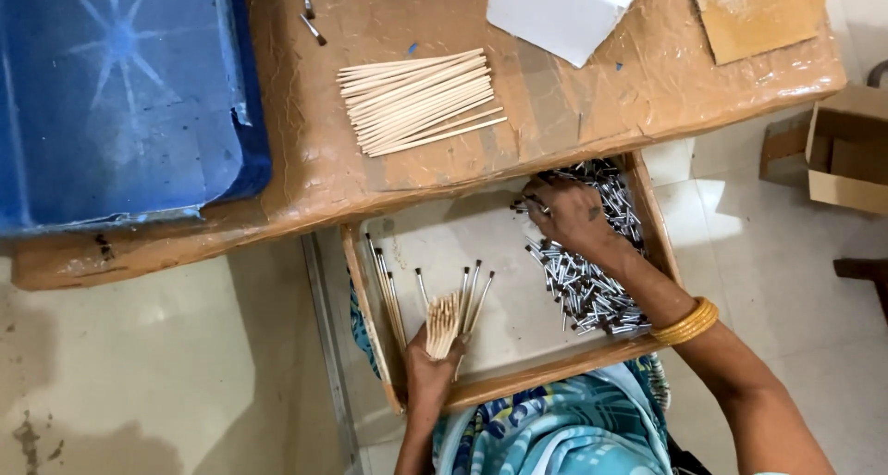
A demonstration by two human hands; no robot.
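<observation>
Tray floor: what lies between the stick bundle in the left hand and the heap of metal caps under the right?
The head view shows only bare tray floor between the stick bundle in the left hand and the metal caps under the right hand.

Two hands in view: left hand (427,371) at six o'clock, right hand (569,214) toward three o'clock. One gold bangle (685,320) on the right wrist.

One open wooden tray (518,379). One pile of small metal ferrules (592,281) in it, too many to count. One bundle of plain wooden sticks (442,324) in the left fist; about four capped sticks (476,290) fan out above it, perhaps three more at nine o'clock in the tray.

One loose stack of bare sticks (416,100) at twelve o'clock, roughly twenty. About four stray ferrules (310,12) at eleven. One white box (555,8), one blue sheet (120,96), one cardboard box (846,151).
</observation>
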